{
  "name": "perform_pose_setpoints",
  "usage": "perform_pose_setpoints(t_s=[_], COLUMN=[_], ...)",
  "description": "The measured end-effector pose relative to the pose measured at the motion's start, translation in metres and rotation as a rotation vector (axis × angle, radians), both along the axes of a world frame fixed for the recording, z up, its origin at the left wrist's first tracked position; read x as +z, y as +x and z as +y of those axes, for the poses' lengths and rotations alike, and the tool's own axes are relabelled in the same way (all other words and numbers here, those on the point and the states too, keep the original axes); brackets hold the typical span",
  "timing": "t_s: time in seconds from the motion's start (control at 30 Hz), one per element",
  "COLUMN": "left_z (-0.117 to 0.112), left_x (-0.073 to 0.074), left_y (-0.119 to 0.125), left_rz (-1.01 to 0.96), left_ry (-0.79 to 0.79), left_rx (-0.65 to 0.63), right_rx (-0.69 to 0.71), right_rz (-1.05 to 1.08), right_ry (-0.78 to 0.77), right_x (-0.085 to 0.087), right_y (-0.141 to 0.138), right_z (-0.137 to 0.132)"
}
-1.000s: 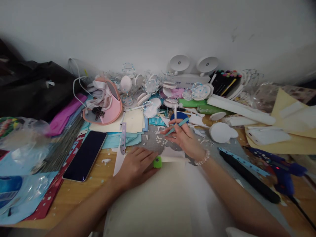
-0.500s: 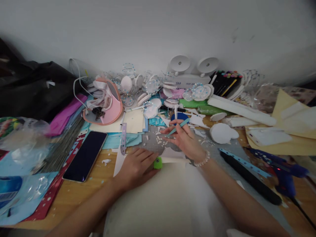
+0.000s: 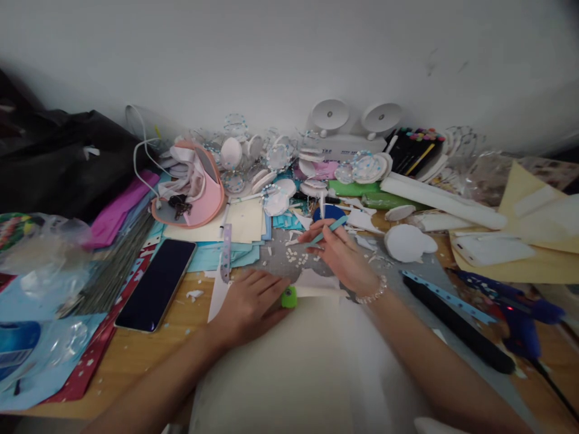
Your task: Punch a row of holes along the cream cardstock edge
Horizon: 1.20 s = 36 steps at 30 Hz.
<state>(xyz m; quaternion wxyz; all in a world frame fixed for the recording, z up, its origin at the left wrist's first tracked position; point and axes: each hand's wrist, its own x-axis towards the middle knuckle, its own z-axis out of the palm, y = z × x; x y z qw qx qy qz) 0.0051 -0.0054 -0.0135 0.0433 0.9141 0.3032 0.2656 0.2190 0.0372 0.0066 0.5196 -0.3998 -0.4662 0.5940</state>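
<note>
My left hand [image 3: 253,306] lies palm down over the near paper, with its thumb and forefinger on a small green craft punch [image 3: 289,296]. A pale cream sheet [image 3: 280,367] spreads from under that hand toward me. My right hand [image 3: 344,256], with a beaded bracelet at the wrist, pinches light blue tweezers [image 3: 330,231]. Their tips point left and down, above a grey mat [image 3: 271,259]. Tiny white cut-outs [image 3: 296,258] are scattered on the mat just left of the right fingers. Whether the tweezer tips hold a piece is too small to tell.
A phone [image 3: 156,286] lies at left, near a pink visor cap [image 3: 203,187]. White discs with beaded wire [image 3: 278,196] crowd the back. At right are a white foam shape [image 3: 407,243], a black-handled tool [image 3: 461,325] and a blue glue gun [image 3: 520,319], its red light on.
The right hand's lower fingers have drawn in from a more spread pose, and the tweezers have shifted very slightly. My left hand stays in place on the green punch.
</note>
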Motion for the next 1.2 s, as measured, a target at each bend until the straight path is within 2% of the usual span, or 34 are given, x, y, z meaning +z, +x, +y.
perform_pose_setpoints(t_s=[0.5,0.73,0.87,1.2], left_z=[0.0003,-0.0001,0.0004,-0.0003], left_x=[-0.0026,-0.0026,-0.0031,-0.0029], left_y=[-0.0009,-0.0008,-0.0001,-0.0012], left_rz=[0.005,0.004,-0.001,0.007], left_ry=[-0.009,-0.011,-0.021,-0.045], left_rx=[-0.003,-0.004,-0.003,-0.005], right_rx=[0.115,0.106,0.142,0.130], right_rz=[0.139,0.170,0.209,0.137], right_ry=[-0.080,-0.034,-0.081,-0.005], right_x=[-0.0003,-0.0011,0.0002,0.0004], right_y=[0.0029,0.0022,0.0004,0.0007], right_z=[-0.0001,0.0012,-0.0007,-0.0018])
